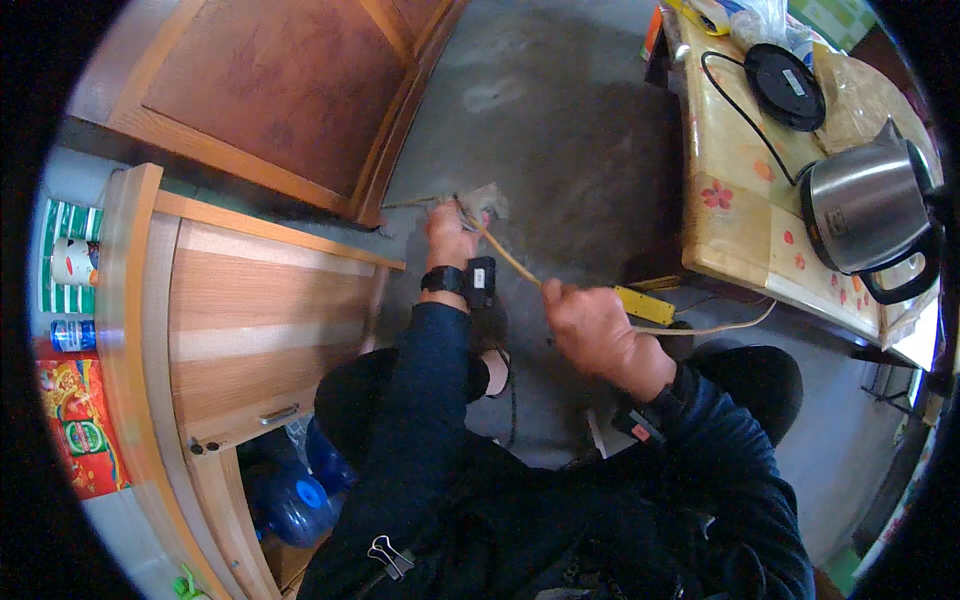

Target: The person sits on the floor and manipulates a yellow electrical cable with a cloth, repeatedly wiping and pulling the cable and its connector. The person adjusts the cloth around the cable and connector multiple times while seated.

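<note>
A pale yellow cable [508, 257] stretches between my two hands above the grey floor. My left hand [450, 235] is closed around its far end part, with a crumpled whitish cloth or tissue [487, 203] showing at the fingers. My right hand [605, 335] is closed on the cable nearer to me, its fingers partly hidden from above. Past the left hand, the cable runs on toward the foot of the brown cabinet. Beyond the right hand it curves toward the table. A yellow power strip [645, 306] lies just beside my right hand.
A brown wooden cabinet [270, 90] stands far left, a light wooden cabinet [260, 320] with blue bottles [300, 505] nearer. On the right, a table [715, 235] with a flowered cover bears a steel kettle [865, 205] and its black base [785, 87]. My knees flank the floor space.
</note>
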Demonstrator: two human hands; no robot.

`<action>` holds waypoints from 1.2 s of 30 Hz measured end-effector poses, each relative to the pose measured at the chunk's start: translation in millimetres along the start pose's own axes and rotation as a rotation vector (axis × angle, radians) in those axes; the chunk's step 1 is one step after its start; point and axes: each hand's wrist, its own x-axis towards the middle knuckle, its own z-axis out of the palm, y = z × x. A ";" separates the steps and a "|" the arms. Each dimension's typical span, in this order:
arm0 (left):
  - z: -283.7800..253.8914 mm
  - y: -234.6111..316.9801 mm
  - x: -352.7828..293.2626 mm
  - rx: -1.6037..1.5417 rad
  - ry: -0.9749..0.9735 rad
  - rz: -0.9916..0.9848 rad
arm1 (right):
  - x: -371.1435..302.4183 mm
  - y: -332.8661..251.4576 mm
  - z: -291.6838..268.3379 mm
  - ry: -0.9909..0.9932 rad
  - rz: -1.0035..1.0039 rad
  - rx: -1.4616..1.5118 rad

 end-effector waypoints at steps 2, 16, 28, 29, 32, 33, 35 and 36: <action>11.3 -21.2 -29.0 -0.009 -0.059 0.038 | 6.5 8.6 4.9 0.000 0.028 -0.025; -11.5 -1.7 27.0 0.091 0.030 -0.064 | -19.5 -3.7 7.5 -0.015 -0.056 0.013; -23.0 26.1 -51.4 -0.315 -0.282 0.065 | -18.6 -9.9 11.7 0.039 0.012 0.045; -21.7 27.0 -56.6 -0.321 -0.306 0.079 | -19.1 -9.8 12.3 0.064 0.009 0.034; -18.0 20.8 -73.2 -0.335 -0.304 0.070 | -19.9 -8.1 14.6 0.058 0.004 0.000; -17.1 17.0 -78.3 -0.327 -0.283 0.061 | -20.3 -7.3 15.4 0.047 0.000 -0.021; -17.8 10.3 -87.0 -0.317 -0.285 0.072 | -19.5 -5.0 17.8 0.077 0.019 0.064; -19.5 7.9 -90.4 -0.313 -0.308 0.093 | -19.3 -3.6 19.2 0.106 0.029 0.094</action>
